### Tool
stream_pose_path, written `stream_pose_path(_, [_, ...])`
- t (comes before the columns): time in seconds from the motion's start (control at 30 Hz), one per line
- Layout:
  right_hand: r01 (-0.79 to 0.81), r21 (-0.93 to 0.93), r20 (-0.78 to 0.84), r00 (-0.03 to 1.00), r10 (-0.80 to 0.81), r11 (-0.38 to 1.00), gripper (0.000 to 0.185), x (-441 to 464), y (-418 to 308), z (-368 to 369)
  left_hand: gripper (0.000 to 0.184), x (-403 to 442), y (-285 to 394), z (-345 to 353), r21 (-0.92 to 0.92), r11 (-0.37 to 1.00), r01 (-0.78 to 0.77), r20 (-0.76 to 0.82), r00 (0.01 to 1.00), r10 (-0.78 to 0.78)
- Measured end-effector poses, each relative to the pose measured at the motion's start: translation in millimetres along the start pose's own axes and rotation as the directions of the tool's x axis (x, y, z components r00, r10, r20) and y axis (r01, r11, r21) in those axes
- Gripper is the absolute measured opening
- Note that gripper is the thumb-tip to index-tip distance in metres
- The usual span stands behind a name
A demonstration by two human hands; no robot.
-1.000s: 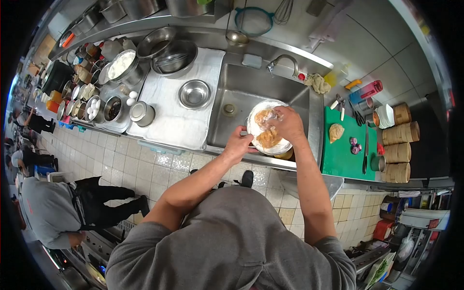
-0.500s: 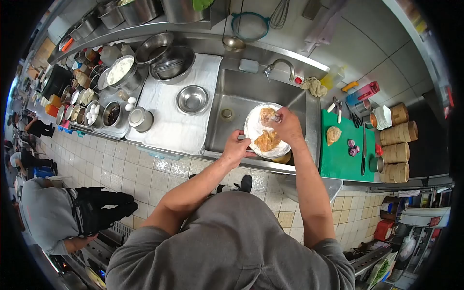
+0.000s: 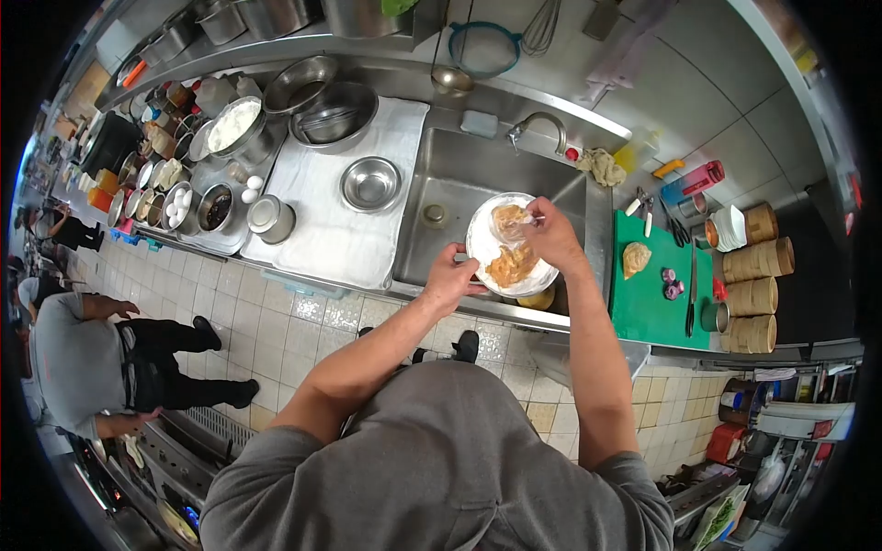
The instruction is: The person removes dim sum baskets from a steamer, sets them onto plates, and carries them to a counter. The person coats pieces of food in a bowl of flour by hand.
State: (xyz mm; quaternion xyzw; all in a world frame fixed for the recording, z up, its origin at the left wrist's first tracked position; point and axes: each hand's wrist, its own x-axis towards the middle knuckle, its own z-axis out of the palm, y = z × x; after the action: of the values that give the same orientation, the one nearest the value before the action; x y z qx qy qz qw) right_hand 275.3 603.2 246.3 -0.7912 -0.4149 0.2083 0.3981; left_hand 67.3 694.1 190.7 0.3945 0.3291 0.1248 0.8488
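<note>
A round bowl of white powder (image 3: 483,241) is tilted over the near right part of the sink (image 3: 459,174). My left hand (image 3: 450,280) grips its left rim, fingers wrapped round the edge. Two orange-brown pieces of food lie on the powder, the lower one (image 3: 512,265) uncovered. My right hand (image 3: 554,241) is over the bowl's right side, its fingers pinched at the upper piece (image 3: 507,220), which looks partly dusted white. Below the bowl, a yellowish round thing (image 3: 537,299) shows in the sink.
Right of the sink, a green board (image 3: 634,308) bears a knife (image 3: 691,294), a food piece and purple onion pieces. Bamboo steamers (image 3: 758,260) stand beyond. At left are a white cloth (image 3: 322,220) with metal bowls, eggs and a flour pot. A co-worker (image 3: 83,358) stands at lower left.
My right hand has shifted slightly over the upper piece, while my left hand stays on the rim. The co-worker at lower left has changed stance, legs now apart and an arm forward.
</note>
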Motion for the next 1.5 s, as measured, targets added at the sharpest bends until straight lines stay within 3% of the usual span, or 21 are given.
stream_pose_path(0.1, [-0.022, -0.054, -0.023, 1.000, 0.020, 0.998, 0.023, 0, -12, -8, 0.038, 2, -2, 1, -0.008, 1.000, -0.006, -0.015, 1.000, 0.006])
stream_pose_path(0.17, [-0.053, -0.188, -0.130, 0.991, 0.029, 0.981, 0.023, 2, -8, -10, 0.039, 2, -2, 1, -0.006, 1.000, -0.001, -0.020, 1.000, 0.001])
stream_pose_path(0.3, [-0.049, -0.295, -0.143, 0.990, 0.007, 0.954, 0.024, 1, -12, -11, 0.040, 1, -1, 3, 0.018, 1.000, 0.008, -0.032, 0.999, -0.007])
stream_pose_path(0.37, [0.092, -0.546, -0.198, 0.952, -0.235, 0.833, 0.024, 1, -9, -3, 0.039, 2, -2, 5, 0.026, 1.000, 0.006, -0.043, 0.999, -0.005])
stream_pose_path(0.4, [0.091, -0.547, -0.199, 0.952, -0.234, 0.832, 0.024, 1, -7, 3, 0.039, 2, -3, 7, 0.020, 1.000, 0.004, -0.045, 0.999, -0.003])
stream_pose_path(0.47, [0.240, -0.620, -0.130, 0.908, -0.399, 0.747, 0.028, 1, -7, 19, 0.039, 2, -3, 9, 0.013, 1.000, 0.003, -0.046, 0.999, -0.003])
stream_pose_path(0.83, [0.243, -0.322, -0.005, 0.966, -0.258, 0.915, 0.029, -17, -32, 39, 0.039, 4, -1, 4, -0.005, 1.000, 0.009, -0.005, 1.000, -0.009])
stream_pose_path(0.9, [0.252, -0.270, -0.121, 0.949, -0.292, 0.929, 0.020, -13, -26, 28, 0.039, 4, 0, 3, -0.010, 1.000, 0.011, -0.015, 1.000, -0.012])
stream_pose_path(1.0, [0.243, -0.355, -0.134, 0.943, -0.306, 0.903, 0.014, -8, -18, 16, 0.039, 5, 0, 0, -0.017, 1.000, 0.023, -0.018, 1.000, -0.024])
stream_pose_path(1.17, [0.281, -0.446, 0.009, 0.951, -0.310, 0.849, 0.017, -3, -5, 22, 0.039, 6, 4, 1, -0.020, 0.999, 0.034, 0.015, 0.999, -0.033])
stream_pose_path(1.23, [0.093, -0.392, 0.026, 0.996, -0.089, 0.915, 0.020, -3, -11, 16, 0.038, 6, 3, 1, -0.030, 0.999, 0.027, 0.004, 1.000, -0.027])
stream_pose_path(1.27, [0.092, -0.389, 0.024, 0.996, -0.089, 0.916, 0.020, -2, -13, 14, 0.038, 7, 4, 0, -0.026, 0.999, 0.027, 0.004, 1.000, -0.027])
stream_pose_path(1.33, [-0.094, -0.421, -0.102, 0.993, 0.056, 0.902, 0.028, 1, -15, 10, 0.037, 7, 4, 0, 0.001, 1.000, 0.027, 0.006, 1.000, -0.027])
stream_pose_path(1.5, [-0.174, -0.165, -0.060, 0.984, 0.167, 0.971, 0.043, 16, 29, 22, 0.038, 11, 2, 1, 0.028, 0.999, 0.025, 0.021, 0.999, -0.025])
